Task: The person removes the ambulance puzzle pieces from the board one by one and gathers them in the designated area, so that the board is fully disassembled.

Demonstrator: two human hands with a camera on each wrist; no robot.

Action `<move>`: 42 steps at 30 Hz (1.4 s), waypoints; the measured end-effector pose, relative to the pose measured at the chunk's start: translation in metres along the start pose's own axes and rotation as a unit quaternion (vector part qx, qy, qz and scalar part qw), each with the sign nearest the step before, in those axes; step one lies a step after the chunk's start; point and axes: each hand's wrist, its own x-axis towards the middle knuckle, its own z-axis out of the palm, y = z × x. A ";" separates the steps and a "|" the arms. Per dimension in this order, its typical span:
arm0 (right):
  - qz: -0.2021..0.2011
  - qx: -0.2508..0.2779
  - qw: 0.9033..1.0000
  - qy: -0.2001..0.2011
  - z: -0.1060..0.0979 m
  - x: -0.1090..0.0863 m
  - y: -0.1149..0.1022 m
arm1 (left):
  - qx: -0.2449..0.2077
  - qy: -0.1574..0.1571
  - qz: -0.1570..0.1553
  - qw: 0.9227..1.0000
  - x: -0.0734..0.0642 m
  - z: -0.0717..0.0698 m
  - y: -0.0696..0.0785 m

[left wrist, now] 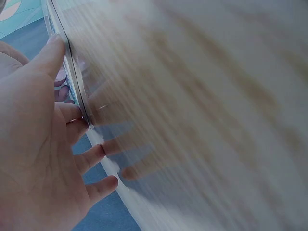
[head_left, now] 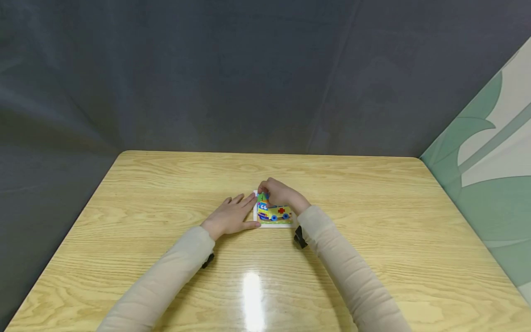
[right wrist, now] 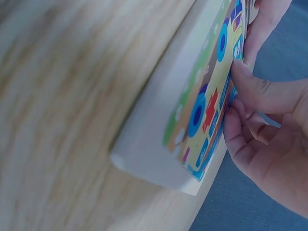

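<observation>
A white-bordered picture board (head_left: 275, 226) lies flat on the table, showing a yellow cartoon ambulance (head_left: 282, 211) with blue wheels and a red cross. Along its left edge rests my left hand (head_left: 232, 216), palm down with fingers spread, thumb near the lower left corner and fingertips near the upper left. My right hand (head_left: 278, 191) reaches over the board from the right, fingers bent, at the upper left of the picture. In the right wrist view its thumb (right wrist: 246, 77) touches the picture and the other fingers curl behind. I cannot tell whether a piece lies between those fingertips.
The wooden table (head_left: 186, 175) reaches out on all sides of the board. Behind it hangs a dark curtain (head_left: 249, 78). At the right stands a green and white leaf-patterned surface (head_left: 489, 203). A dark wrist camera (head_left: 300, 237) sits under the right wrist.
</observation>
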 end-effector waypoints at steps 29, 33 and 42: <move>0.004 -0.061 0.998 0.015 0.002 -0.002 -0.011 | 0.005 0.003 -0.001 1.000 0.000 0.000 0.000; 0.004 -0.074 0.997 0.015 0.003 -0.003 -0.011 | 0.004 0.004 -0.003 1.000 0.000 0.000 0.000; -0.004 -0.121 0.993 0.012 0.003 -0.004 -0.018 | 0.006 0.007 -0.002 1.000 0.000 0.000 0.000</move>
